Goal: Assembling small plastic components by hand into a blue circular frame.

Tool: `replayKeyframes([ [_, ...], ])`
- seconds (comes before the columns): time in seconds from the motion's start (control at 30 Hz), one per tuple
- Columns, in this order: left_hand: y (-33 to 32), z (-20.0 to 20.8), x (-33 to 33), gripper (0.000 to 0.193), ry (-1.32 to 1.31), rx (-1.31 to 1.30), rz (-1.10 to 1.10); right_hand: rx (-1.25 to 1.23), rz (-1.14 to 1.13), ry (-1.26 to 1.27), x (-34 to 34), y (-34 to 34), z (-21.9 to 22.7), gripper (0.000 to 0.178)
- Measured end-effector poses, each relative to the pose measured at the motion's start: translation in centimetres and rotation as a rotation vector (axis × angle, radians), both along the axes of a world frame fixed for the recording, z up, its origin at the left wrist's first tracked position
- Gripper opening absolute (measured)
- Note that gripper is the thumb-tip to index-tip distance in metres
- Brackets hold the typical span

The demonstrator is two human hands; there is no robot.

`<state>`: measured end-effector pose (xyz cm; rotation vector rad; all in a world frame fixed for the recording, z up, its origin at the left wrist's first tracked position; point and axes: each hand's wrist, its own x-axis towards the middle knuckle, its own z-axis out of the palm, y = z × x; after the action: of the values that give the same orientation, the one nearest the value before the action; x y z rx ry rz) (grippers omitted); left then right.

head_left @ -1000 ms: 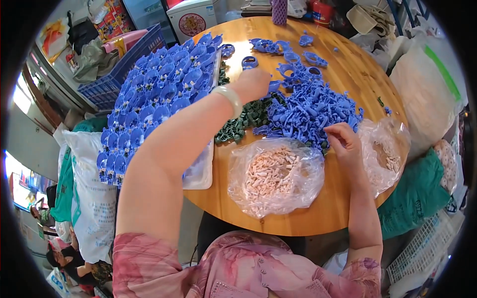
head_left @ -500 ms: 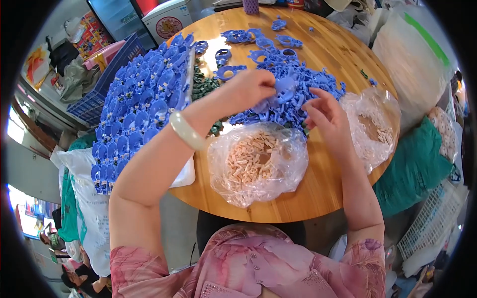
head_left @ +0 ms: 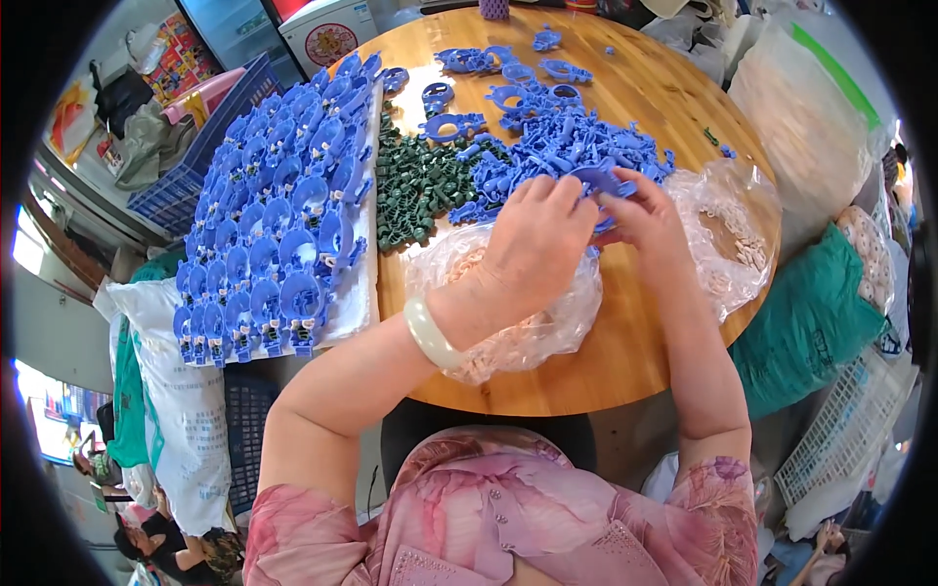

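Above the near edge of the blue heap, my left hand (head_left: 543, 237) and my right hand (head_left: 645, 217) meet at a round, dish-like blue plastic part (head_left: 602, 180). Both hands have closed fingers on it, the right thumb and fingers gripping its right side. My left hand hides much of the near side. Behind them lies a heap of small blue plastic parts (head_left: 576, 142). Under my left hand and wrist is a clear plastic bag (head_left: 576, 327) of small peach-coloured pieces, partly covered. Dark green plastic parts (head_left: 415, 190) lie left of the blue heap.
On the round wooden table (head_left: 645, 361), a white board (head_left: 360, 283) at left carries rows of blue assemblies (head_left: 264, 215). Another clear bag (head_left: 733, 234) with pale pieces lies at right. Loose blue ring-shaped parts (head_left: 454, 127) lie farther back. A green sack (head_left: 806, 303) stands beyond the right edge.
My left hand has moved right and nearer to me with the round blue part. My right hand, open before, has closed on it. More of the green parts now shows.
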<state>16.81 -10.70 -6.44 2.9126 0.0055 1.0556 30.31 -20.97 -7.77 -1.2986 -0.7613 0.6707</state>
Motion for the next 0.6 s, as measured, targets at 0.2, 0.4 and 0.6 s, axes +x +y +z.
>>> replayKeyframes([
  [0.2, 3.0, -0.1, -0.2, 0.026, -0.149, -1.266, -0.193, -0.006, -0.123, -0.212, 1.3, -0.1, 0.6, 0.015],
  [0.4, 1.3, -1.3, -0.2, 0.032, 0.289, -1.797, -0.398, 0.025, -0.120, -0.318, 0.9, 0.2, -0.7, 0.017],
  [0.6, 0.6, -2.8, 0.2, 0.034, 0.241, -2.093, -0.632, 0.088, -0.114, -0.205, 0.2, 0.6, -1.0, 0.018],
])
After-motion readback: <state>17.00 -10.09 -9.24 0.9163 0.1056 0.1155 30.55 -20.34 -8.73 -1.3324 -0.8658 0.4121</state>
